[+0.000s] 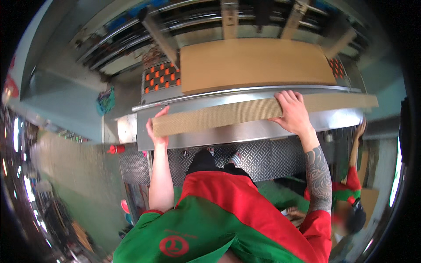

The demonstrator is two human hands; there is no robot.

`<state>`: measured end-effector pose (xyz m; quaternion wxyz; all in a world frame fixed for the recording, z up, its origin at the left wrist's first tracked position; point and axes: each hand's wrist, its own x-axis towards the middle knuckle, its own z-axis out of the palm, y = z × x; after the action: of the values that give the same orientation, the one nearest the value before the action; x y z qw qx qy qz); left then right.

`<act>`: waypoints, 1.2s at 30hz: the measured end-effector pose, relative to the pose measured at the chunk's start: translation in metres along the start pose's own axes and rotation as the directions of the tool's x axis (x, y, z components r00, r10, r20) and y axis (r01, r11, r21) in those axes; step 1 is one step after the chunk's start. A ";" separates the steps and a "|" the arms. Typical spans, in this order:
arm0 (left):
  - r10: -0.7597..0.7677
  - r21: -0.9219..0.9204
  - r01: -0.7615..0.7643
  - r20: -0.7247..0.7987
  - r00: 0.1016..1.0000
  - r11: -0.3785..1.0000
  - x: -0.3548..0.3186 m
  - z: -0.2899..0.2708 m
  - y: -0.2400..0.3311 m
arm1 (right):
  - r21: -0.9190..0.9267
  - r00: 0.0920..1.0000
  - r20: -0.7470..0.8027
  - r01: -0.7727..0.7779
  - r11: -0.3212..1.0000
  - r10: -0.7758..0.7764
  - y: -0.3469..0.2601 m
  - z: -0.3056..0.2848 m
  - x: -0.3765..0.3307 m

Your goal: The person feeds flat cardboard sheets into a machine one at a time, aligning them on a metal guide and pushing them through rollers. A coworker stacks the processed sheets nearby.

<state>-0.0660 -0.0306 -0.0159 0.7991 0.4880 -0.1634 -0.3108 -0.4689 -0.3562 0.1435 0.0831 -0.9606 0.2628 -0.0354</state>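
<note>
A long stack of corrugated cardboard sheets [219, 115] stands edge-up on the metal table [245, 128], tilted slightly with its right end farther away. My left hand [158, 127] is around the left end of the stack, its fingers partly hidden behind it. My right hand [291, 111] grips the stack right of its middle, fingers over the far side and thumb on the near side. Beyond a shiny metal bar [245, 90], a large brown cardboard stack [258, 61] rests on the machine bed.
Orange rollers [162, 78] flank the far cardboard stack, under metal arms and rails. I stand on a diamond-plate step [276, 158]. At the right, a co-worker in red and green [351, 179] reaches a hand [360, 129] near the table's right end. A red bottle [116, 149] stands left.
</note>
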 end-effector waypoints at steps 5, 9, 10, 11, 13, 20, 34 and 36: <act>0.037 0.088 -0.046 0.092 0.995 0.995 0.017 0.025 0.019 | -0.076 0.999 -0.028 0.033 0.997 -0.035 0.005 -0.011 0.047; -0.065 0.102 0.053 0.118 0.991 0.993 0.032 0.024 0.024 | -0.089 0.994 -0.071 0.072 0.993 -0.079 0.007 -0.012 0.067; -0.002 0.110 -0.010 0.111 0.994 0.994 0.035 0.024 0.021 | -0.133 0.990 -0.093 0.095 0.987 -0.108 0.007 -0.012 0.070; 0.045 0.128 -0.053 0.068 0.997 0.990 0.038 0.025 0.016 | -0.114 0.993 -0.063 0.097 0.989 -0.104 0.006 -0.011 0.074; 0.109 0.121 -0.112 0.033 0.994 0.986 0.041 0.027 0.007 | -0.098 0.997 0.011 0.075 0.992 -0.075 0.006 -0.011 0.078; 0.131 0.064 -0.137 0.097 0.987 0.988 0.044 0.037 0.005 | -0.133 0.995 0.057 0.083 0.988 -0.076 0.013 -0.007 0.088; 0.114 -0.085 -0.124 -0.112 0.987 0.989 0.046 0.053 -0.028 | -0.111 0.958 0.132 0.270 0.956 -0.255 -0.027 0.008 0.124; 0.113 -0.064 -0.116 -0.049 0.992 0.991 0.044 0.047 -0.025 | -0.076 0.950 0.050 0.311 0.947 -0.308 -0.026 0.008 0.126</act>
<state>-0.0684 -0.0997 -0.0178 0.8350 0.4578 -0.1622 -0.2586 -0.3468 -0.3974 0.1432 0.0416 -0.9930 0.1086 -0.0191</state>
